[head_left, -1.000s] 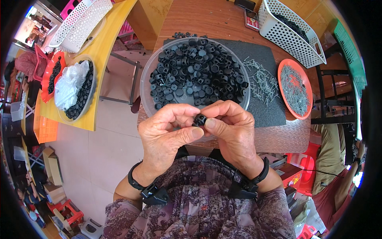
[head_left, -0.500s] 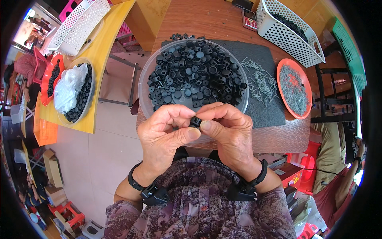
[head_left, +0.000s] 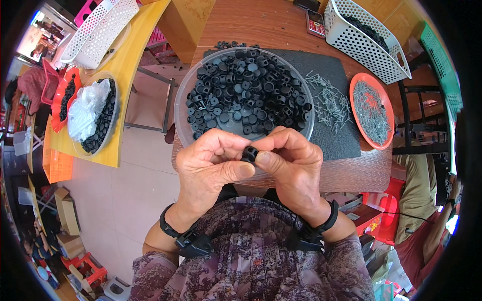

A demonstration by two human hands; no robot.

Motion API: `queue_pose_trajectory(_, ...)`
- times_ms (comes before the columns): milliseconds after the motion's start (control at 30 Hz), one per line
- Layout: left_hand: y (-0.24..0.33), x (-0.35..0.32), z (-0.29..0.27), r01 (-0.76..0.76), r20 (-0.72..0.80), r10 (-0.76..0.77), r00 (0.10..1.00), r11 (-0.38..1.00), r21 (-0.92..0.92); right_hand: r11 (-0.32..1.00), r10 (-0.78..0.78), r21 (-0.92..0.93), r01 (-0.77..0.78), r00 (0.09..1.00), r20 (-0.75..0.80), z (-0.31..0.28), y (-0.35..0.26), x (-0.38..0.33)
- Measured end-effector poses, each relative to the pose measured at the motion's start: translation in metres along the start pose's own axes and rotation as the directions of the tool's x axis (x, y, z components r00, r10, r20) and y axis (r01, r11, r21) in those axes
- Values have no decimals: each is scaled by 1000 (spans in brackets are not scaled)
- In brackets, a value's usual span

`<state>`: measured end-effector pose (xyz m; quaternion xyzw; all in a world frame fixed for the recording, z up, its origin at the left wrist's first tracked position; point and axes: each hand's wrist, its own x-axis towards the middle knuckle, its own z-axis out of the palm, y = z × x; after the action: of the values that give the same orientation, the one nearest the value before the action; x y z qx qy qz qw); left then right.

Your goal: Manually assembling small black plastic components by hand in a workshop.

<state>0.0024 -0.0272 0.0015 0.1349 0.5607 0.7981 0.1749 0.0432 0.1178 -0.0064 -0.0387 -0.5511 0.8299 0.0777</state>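
Close to my body, a small black plastic piece with holes in it [head_left: 249, 154] is held up at the near rim of a clear plastic tub [head_left: 179, 103]. The thumb and forefinger of my right hand [head_left: 295, 163] pinch it from the right. My left hand [head_left: 206, 160] is closed against its other side, fingertips touching it. What lies between the fingertips behind the piece is hidden. Many similar black caps and rings [head_left: 246, 90] fill the tub, which stands on a brown table [head_left: 251, 22].
Loose screws [head_left: 329, 100] lie on a dark mat [head_left: 326, 62] right of the tub. An orange plate [head_left: 364, 77] holds more screws. Behind it stands a white perforated basket [head_left: 351, 45]. A yellow table [head_left: 113, 140] at left carries containers. Someone sits at the right [head_left: 419, 200].
The black piece has turned between my fingers and shifted slightly right, showing a different side. Both hands keep nearly the same place over the tub's near edge.
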Motion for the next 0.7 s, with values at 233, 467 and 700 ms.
queue_pose_trajectory(233, -7, -1, -4, -64, 28, 62, 998, 995, 72, 990, -55, -132, 57, 998, 21, -2, -1, -2)
queue_pose_trajectory(467, -15, 5, -8, -147, 72, 140, 988, 984, 102, 998, 49, 43, -49, 999, -1, 3, -8, -6)
queue_pose_trajectory(700, -3, 4, 3, 4, -63, 5, 998, 989, 146, 946, -88, -307, 104, 994, 67, -4, -13, -9)
